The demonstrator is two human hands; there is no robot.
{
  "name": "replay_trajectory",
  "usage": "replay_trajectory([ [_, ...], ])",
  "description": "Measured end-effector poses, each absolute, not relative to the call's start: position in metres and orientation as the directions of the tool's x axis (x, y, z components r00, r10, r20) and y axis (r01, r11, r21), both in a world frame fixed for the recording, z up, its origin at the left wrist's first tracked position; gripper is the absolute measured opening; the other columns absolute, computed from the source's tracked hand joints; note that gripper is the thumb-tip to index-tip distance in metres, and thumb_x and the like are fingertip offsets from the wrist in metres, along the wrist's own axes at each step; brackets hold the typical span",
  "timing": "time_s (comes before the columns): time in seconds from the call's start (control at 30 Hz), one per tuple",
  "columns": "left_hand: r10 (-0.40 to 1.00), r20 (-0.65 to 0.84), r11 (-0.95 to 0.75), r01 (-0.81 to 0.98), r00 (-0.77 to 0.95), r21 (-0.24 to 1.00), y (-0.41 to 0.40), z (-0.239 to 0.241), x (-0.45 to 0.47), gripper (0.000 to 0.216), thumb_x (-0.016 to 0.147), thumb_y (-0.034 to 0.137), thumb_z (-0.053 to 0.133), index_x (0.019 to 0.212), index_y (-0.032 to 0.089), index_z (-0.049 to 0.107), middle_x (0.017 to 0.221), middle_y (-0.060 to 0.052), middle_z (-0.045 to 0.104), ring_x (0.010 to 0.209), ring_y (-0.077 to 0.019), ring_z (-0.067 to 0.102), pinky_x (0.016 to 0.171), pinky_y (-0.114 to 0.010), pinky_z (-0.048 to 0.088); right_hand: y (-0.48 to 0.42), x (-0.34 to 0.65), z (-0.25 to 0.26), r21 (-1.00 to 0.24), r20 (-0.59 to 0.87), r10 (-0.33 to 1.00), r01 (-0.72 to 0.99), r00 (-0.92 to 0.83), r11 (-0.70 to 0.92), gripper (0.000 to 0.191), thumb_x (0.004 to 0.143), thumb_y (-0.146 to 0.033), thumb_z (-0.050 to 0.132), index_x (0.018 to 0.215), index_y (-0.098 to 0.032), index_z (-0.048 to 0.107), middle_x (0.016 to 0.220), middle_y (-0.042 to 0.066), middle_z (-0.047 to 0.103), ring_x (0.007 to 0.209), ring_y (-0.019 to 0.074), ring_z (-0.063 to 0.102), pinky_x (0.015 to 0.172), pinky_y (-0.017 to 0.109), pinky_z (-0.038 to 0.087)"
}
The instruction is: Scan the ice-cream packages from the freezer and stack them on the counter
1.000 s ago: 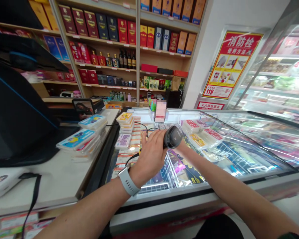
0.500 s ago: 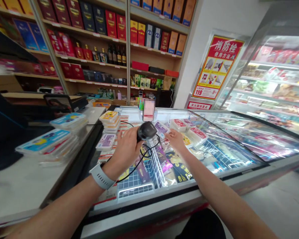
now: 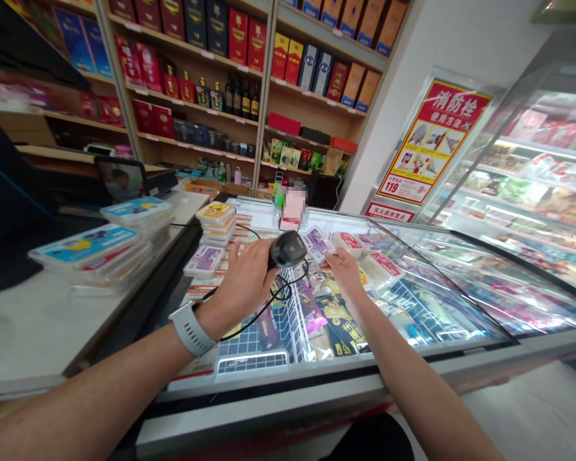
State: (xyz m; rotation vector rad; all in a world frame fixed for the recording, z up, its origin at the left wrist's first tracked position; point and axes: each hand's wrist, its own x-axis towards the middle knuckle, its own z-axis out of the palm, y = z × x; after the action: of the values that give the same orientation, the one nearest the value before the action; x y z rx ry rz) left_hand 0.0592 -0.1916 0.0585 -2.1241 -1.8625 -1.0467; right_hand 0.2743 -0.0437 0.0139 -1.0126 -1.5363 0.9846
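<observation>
My left hand (image 3: 242, 282), with a grey watch on the wrist, is closed around the handle of a black barcode scanner (image 3: 287, 249). The scanner's black cable (image 3: 269, 301) loops below it over the freezer glass. My right hand (image 3: 343, 272) pinches a small purple-and-white packet (image 3: 317, 242) and holds it up just right of the scanner's head. Both hands hover above the glass lid of a chest freezer (image 3: 413, 294).
Stacks of flat packets (image 3: 216, 221) lie on the freezer's left part, more white-and-red packs (image 3: 377, 266) to the right. A counter (image 3: 43, 333) at left carries piled packets (image 3: 93, 256) and a dark monitor (image 3: 4, 211). Shelves of boxes and bottles (image 3: 230, 96) stand behind.
My right hand came away from the scanner, reached onto the glass and lifted a purple-and-white packet up beside the scanner head. The left hand kept the scanner.
</observation>
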Motion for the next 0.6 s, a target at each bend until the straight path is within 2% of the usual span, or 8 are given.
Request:
replay_trajectory([
  [0.6, 0.823, 0.568, -0.259, 0.903, 0.020, 0.342, -0.1935, 0.0574, 0.0621, 0.048, 0.089, 0.018, 0.050, 0.136, 0.016, 0.042, 0.134, -0.012, 0.058, 0.126, -0.0278, 0.050, 0.112, -0.053, 0.023, -0.0464, 0.2718, 0.0143, -0.950, 0.283, 0.945, 0.087, -0.165, 0.300, 0.045, 0.065, -0.056, 0.073, 0.086, -0.018, 0.062, 0.066, 0.002, 0.067, 0.063, 0.0180, 0.066, 0.064, 0.033, 0.060],
])
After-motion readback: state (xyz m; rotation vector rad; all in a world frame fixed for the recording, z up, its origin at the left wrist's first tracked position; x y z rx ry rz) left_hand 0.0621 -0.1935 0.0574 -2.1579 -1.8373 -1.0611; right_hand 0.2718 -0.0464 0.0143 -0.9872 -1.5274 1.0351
